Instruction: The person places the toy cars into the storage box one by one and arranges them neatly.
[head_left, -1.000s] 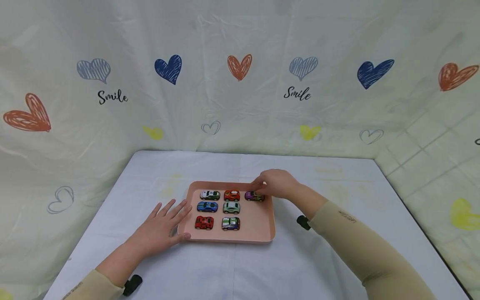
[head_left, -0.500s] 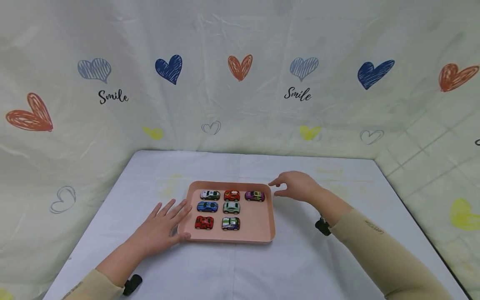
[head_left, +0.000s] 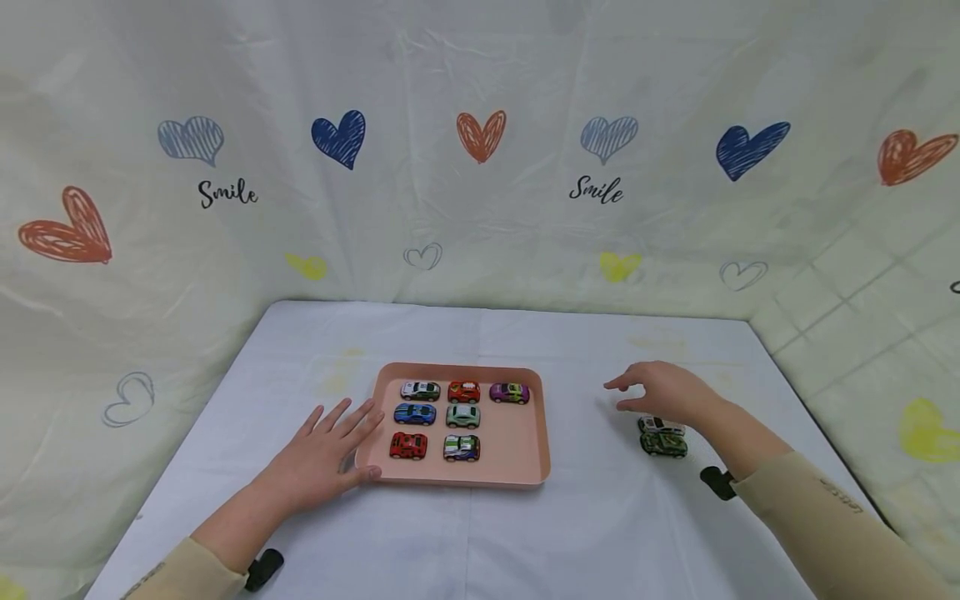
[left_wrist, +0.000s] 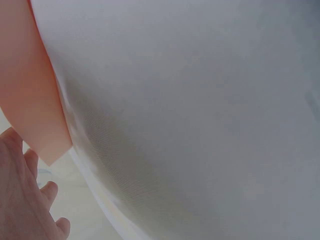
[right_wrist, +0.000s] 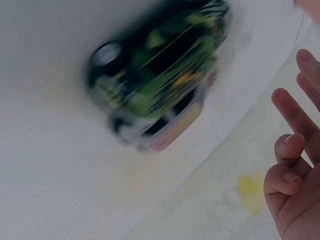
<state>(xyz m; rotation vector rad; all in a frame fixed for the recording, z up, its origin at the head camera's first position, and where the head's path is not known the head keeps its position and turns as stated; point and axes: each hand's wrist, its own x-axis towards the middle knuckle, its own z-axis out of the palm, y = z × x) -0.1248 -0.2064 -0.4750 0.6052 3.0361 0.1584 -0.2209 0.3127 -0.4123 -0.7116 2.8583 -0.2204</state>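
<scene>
A pink tray (head_left: 513, 454) lies on the table, with several toy cars in rows on it. At its top right sits a purple toy car (head_left: 509, 392); the lower right part of the tray holds no car. My left hand (head_left: 318, 462) rests with spread fingers at the tray's left edge, thumb at the near corner. My right hand (head_left: 667, 392) hovers right of the tray, holding nothing, some fingers loosely bent. Under it, a green toy car (head_left: 663, 444) and a white toy car (head_left: 660, 426) stand side by side on the table. Both look blurred in the right wrist view.
A white cloth covers the table (head_left: 480, 542). Behind it hangs a pale sheet (head_left: 480, 67) printed with hearts. A black wrist camera (head_left: 717, 482) sits below the right wrist, another black camera (head_left: 265, 570) below the left.
My right hand has let go of the purple car and moved right, away from the tray, uncovering the two cars on the table. The left hand has stayed put.
</scene>
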